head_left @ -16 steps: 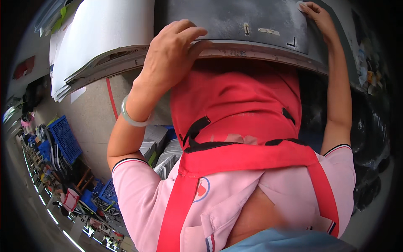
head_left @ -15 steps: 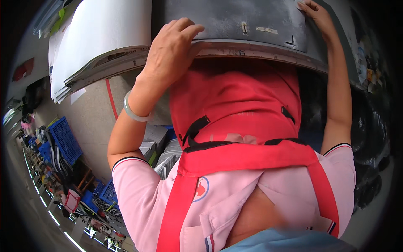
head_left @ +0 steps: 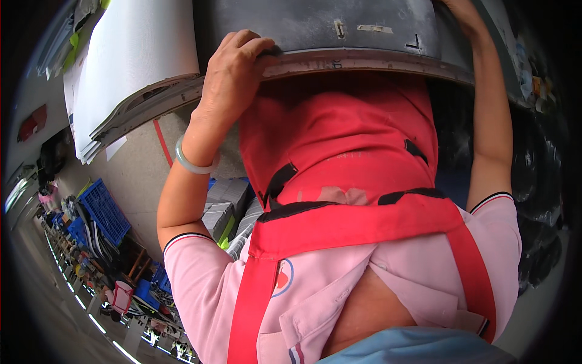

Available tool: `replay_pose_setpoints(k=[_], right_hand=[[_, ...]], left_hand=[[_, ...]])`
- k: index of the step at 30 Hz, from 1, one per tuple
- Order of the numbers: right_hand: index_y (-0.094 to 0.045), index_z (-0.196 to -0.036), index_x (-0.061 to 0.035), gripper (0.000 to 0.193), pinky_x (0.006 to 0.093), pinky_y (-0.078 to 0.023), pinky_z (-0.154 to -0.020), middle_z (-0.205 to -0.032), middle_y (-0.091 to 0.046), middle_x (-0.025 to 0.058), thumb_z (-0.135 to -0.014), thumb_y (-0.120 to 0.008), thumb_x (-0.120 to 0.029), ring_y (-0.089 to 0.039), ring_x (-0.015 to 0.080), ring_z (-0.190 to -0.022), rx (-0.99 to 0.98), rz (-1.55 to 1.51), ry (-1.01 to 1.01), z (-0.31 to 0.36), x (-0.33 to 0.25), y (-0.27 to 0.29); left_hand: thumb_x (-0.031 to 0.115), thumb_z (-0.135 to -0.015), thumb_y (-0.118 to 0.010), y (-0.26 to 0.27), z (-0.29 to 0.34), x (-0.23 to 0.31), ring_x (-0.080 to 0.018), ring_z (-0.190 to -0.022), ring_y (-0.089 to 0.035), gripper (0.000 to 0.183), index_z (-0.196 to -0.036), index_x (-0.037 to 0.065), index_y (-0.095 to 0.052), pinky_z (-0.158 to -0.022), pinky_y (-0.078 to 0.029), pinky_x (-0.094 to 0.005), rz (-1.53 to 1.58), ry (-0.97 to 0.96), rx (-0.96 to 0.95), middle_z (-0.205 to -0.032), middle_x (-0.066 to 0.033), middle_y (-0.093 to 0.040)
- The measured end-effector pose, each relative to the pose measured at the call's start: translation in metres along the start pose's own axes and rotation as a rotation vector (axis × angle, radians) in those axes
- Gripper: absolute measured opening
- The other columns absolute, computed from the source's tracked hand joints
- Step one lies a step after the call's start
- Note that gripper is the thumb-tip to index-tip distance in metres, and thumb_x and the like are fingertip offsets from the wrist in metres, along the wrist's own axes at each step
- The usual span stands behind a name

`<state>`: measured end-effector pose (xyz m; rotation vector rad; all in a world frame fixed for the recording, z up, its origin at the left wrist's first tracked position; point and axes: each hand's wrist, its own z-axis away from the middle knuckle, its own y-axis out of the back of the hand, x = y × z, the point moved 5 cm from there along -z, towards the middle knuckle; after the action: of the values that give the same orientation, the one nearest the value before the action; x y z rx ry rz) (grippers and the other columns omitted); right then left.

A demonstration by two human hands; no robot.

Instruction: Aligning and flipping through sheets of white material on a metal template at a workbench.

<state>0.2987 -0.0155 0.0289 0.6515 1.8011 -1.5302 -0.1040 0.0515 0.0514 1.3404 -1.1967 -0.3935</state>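
The left hand gripped the rim of the dusty grey curved panel, fingers curled over it. The right hand touched its far corner; finger spread couldn't be told

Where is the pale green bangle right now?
In the head view, left of centre, the bangle circles the left wrist, just below the left hand gripping the grey panel's edge.

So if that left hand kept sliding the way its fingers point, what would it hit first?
Probably nothing soon: the left hand grips the edge of the grey panel, fingers pointing across its bare top. Depth is hard to judge.
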Motion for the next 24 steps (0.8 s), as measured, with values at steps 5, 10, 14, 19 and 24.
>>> replay_pose_setpoints(k=[5, 10, 14, 19, 24], right_hand=[[-0.069, -0.088, -0.005, 0.014, 0.026, -0.046, -0.067, -0.078, -0.063, -0.002, -0.095, -0.073, -0.016, -0.055, 0.0081, -0.07, 0.652, 0.987, -0.182, 0.017, -0.014, 0.024], [-0.069, -0.088, -0.0039, 0.015, 0.0258, -0.046, -0.066, -0.078, -0.063, -0.002, -0.095, -0.073, -0.016, -0.055, 0.0079, -0.07, 0.68, 1.065, -0.188, 0.015, -0.013, 0.019], [-0.069, -0.086, -0.0037, 0.016, 0.0263, -0.044, -0.065, -0.077, -0.062, -0.0027, -0.095, -0.072, -0.017, -0.053, 0.0081, -0.069, 0.661, 1.096, -0.178, 0.014, -0.011, 0.014], [-0.069, -0.085, -0.0042, 0.017, 0.027, -0.042, -0.065, -0.077, -0.062, -0.0029, -0.095, -0.073, -0.018, -0.052, 0.0081, -0.069, 0.7, 1.182, -0.199, 0.016, -0.014, 0.011], [-0.07, -0.085, -0.0042, 0.018, 0.0278, -0.043, -0.065, -0.076, -0.062, -0.0031, -0.094, -0.073, -0.02, -0.052, 0.0084, -0.07, 0.674, 1.188, -0.154, 0.015, -0.011, 0.017]], left_hand=[[0.005, -0.083, -0.073, -0.002, 0.002, 0.0, -0.03, -0.098, -0.065, 0.023, -0.105, 0.007, -0.074, -0.085, -0.056, -0.0399, 0.021, -0.037, 0.028, -0.101, -0.0083, -0.068], [0.005, -0.083, -0.073, -0.002, 0.002, 0.001, -0.0295, -0.096, -0.066, 0.02, -0.102, 0.007, -0.075, -0.084, -0.056, -0.0393, 0.007, -0.041, 0.038, -0.097, -0.0078, -0.068], [0.005, -0.084, -0.072, -0.002, 0.0, 0.002, -0.0292, -0.094, -0.066, 0.016, -0.099, 0.006, -0.075, -0.082, -0.055, -0.039, 0.025, -0.023, 0.042, -0.095, -0.0078, -0.068], [0.006, -0.085, -0.073, -0.002, -0.002, 0.003, -0.0294, -0.092, -0.066, 0.015, -0.099, 0.005, -0.075, -0.082, -0.054, -0.0393, 0.03, -0.011, 0.017, -0.095, -0.0086, -0.068], [0.006, -0.085, -0.073, -0.002, -0.001, 0.002, -0.0298, -0.092, -0.066, 0.016, -0.1, 0.005, -0.074, -0.082, -0.054, -0.0395, 0.035, -0.031, 0.033, -0.095, -0.0085, -0.068]])
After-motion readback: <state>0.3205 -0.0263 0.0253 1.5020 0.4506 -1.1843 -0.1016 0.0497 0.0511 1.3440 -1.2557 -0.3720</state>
